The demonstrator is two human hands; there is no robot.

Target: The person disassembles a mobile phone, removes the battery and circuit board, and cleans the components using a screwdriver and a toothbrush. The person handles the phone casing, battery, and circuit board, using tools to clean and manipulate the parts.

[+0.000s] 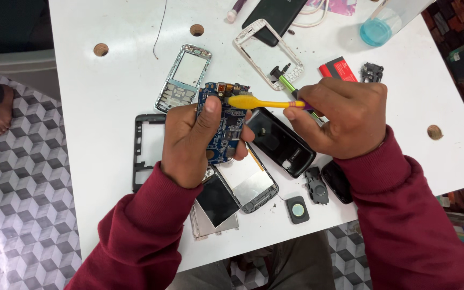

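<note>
Currently brushing the board. Nearest the lens, lower centre: left hand (191,142) is curled closed around a blue phone circuit board (222,122), thumb pressed on its face, board tilted up off the white table (108,107). Right hand (339,115), centre right, is pinched closed on a yellow toothbrush (261,102); bristle head sits on the board's upper edge, next to the connector area.

Below the hands, bottom centre: a silver display module (248,180) and a dark screen panel (216,201) lying overlapped, a small square dark part (297,209) and a black keypad piece (316,185) just right of them. A black phone housing (280,142) lies under the right hand.

Left of centre: black frame (143,150); above it, a silver keypad frame (185,78). Upper centre: white bezel (267,53) overlapping a black back cover (275,16). Upper right: red battery (338,69), clear bottle of blue liquid (382,24).

Judgement: cleaning step, mid-way. Next move calls for light, short strokes along the connector edge, grip steady, board kept off the table.
</note>
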